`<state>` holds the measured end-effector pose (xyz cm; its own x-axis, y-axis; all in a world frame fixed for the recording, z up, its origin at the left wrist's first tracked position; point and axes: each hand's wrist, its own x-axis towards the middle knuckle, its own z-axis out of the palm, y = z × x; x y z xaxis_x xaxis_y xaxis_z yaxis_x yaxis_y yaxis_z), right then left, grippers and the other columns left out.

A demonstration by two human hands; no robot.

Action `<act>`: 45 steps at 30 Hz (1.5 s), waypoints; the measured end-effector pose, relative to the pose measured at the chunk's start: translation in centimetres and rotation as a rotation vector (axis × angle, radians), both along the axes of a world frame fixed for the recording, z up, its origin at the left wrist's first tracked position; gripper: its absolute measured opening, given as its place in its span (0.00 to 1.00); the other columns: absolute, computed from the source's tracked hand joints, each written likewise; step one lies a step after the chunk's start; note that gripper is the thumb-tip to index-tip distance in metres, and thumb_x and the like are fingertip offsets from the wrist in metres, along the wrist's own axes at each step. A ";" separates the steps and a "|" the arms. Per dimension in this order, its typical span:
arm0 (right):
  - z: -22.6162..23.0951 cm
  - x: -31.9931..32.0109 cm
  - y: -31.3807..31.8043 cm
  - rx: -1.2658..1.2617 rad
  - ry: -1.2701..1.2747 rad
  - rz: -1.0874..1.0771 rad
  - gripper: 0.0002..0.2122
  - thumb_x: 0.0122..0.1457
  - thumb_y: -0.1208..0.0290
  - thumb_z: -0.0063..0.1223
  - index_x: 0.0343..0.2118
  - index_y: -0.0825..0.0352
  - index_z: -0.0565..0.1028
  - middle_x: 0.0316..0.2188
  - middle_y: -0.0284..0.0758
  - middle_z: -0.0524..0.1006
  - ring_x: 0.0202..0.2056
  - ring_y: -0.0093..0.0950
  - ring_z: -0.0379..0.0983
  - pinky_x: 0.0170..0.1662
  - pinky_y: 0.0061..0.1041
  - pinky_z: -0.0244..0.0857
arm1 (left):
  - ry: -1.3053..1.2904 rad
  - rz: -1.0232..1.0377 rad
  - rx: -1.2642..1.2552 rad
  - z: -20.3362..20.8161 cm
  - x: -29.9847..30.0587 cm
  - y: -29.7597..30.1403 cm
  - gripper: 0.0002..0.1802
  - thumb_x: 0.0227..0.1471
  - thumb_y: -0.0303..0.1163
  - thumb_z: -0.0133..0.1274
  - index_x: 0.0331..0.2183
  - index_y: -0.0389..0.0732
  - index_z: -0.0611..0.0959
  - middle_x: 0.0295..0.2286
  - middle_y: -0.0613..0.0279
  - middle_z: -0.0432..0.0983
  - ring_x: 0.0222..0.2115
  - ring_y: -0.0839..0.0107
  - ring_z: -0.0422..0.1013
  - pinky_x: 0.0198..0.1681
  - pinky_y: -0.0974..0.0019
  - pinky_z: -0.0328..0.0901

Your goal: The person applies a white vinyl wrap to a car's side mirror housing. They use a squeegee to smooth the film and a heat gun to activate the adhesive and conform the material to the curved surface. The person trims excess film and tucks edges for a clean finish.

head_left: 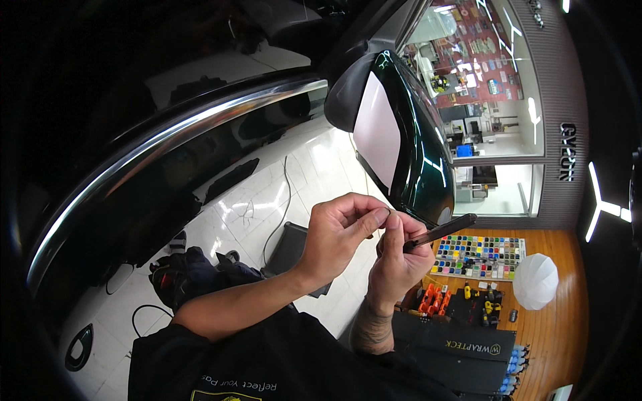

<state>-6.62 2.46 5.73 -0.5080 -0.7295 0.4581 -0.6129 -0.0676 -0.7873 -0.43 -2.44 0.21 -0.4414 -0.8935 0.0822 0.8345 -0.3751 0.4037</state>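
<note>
In front of a car's wing mirror [428,154], with its dark green glossy shell and pale mirror glass, my two hands meet fingertip to fingertip. My left hand [338,230] is closed in a pinch; a tiny dark edge shows at its thumb tip, too small to name. A slim dark pen-like tool [441,232] rests in my right hand [401,267], gripped by the curled fingers and pointing up to the right. The thumb of that hand touches the left hand's fingertips. Both hands are apart from the mirror.
Left of me runs the black car door with a chrome trim strip [180,127]. A grey box-like stand [287,247] and a cable [286,194] are on the white tiled floor. Behind at right are a colour sample board [478,256], power tools [491,304] and a white umbrella-like shade [536,282].
</note>
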 end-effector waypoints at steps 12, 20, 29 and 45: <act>0.2 1.4 -0.3 0.102 0.211 -0.103 0.07 0.59 0.77 0.53 0.38 0.75 0.78 0.20 0.29 0.76 0.22 0.12 0.68 0.26 0.11 0.60 | 0.002 -0.024 0.011 -0.2 -0.2 -0.6 0.07 0.58 0.28 0.51 0.35 0.32 0.76 0.29 0.62 0.75 0.29 0.80 0.72 0.33 0.76 0.69; 1.1 -0.6 2.1 0.015 0.270 -0.164 0.12 0.58 0.79 0.52 0.45 0.73 0.76 0.16 0.21 0.67 0.17 0.09 0.55 0.22 0.10 0.47 | 0.194 -0.261 0.240 -0.6 0.2 -1.3 0.07 0.58 0.29 0.50 0.36 0.35 0.75 0.28 0.63 0.73 0.30 0.76 0.71 0.35 0.73 0.65; 4.6 -5.4 -1.8 -0.101 0.339 -0.131 0.07 0.60 0.78 0.51 0.40 0.74 0.75 0.23 0.24 0.71 0.22 0.08 0.57 0.26 0.09 0.47 | 0.392 -0.305 0.328 -1.3 -1.8 -0.2 0.12 0.55 0.29 0.54 0.39 0.45 0.68 0.30 0.63 0.73 0.34 0.73 0.70 0.39 0.69 0.62; 4.7 -7.4 -2.9 -0.218 0.161 0.070 0.08 0.60 0.77 0.50 0.40 0.74 0.74 0.17 0.21 0.65 0.16 0.07 0.51 0.19 0.10 0.39 | 0.298 -0.239 0.382 -1.7 -2.9 -0.4 0.12 0.55 0.27 0.51 0.37 0.48 0.63 0.30 0.60 0.71 0.32 0.70 0.69 0.38 0.66 0.63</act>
